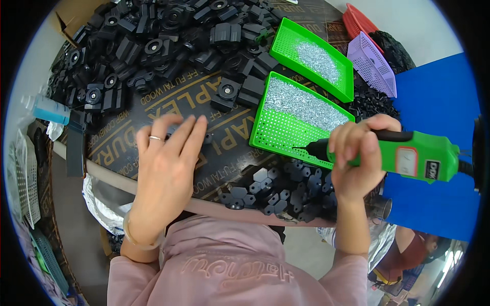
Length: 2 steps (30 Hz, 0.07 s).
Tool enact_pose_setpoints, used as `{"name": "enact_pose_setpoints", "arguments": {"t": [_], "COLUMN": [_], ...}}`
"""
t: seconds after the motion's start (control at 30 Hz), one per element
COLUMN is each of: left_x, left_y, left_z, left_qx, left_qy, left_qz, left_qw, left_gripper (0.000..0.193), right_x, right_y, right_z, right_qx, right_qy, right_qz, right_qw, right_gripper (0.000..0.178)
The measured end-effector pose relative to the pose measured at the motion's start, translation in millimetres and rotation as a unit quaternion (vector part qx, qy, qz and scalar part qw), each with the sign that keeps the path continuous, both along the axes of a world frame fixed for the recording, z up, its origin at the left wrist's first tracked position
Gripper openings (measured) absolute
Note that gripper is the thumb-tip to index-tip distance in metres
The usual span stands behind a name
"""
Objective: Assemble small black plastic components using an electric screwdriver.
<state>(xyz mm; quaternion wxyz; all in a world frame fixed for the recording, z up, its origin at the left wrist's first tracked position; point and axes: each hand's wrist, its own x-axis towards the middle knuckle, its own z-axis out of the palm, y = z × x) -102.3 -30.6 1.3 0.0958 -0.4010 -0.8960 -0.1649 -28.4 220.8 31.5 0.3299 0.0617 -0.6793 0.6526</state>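
Note:
My right hand (360,153) is wrapped round a green electric screwdriver (426,155) with a black nose. Its thin bit points left, over the bare near end of a green perforated tray (275,135) heaped with small silver screws (301,104). My left hand (166,163), a ring on one finger, reaches over the dark board. Its fingers bend down over a small dark plastic part (208,137), mostly hidden beneath them. Between the hands, along the near table edge, lie several flat black plates (263,176) with small holes.
Many black plastic housings (153,48) pile up at the far left. A second green tray (334,92) of screws stands behind the first, beside a purple basket (375,64), a red basket (354,23) and loose black pieces (375,102). A blue liquid bottle (48,109) lies leftmost.

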Motion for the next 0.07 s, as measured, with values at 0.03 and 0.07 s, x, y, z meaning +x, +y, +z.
{"name": "enact_pose_setpoints", "arguments": {"t": [0.03, 0.07], "left_x": [-1.6, 1.2], "left_y": [-1.0, -3.3], "left_z": [-3.6, -4.0], "left_qx": [-0.013, -0.020], "left_qy": [0.003, -0.028], "left_qz": [-0.026, -0.039], "left_qw": [1.000, 0.999], "left_gripper": [0.054, 0.055], "right_x": [-1.6, -3.0], "right_y": [0.8, -1.9], "right_z": [-2.7, -5.5], "right_qx": [0.004, 0.005], "right_qy": [-0.010, -0.022], "right_qz": [-0.004, -0.006], "right_qw": [1.000, 1.000], "right_gripper": [0.027, 0.029]}}
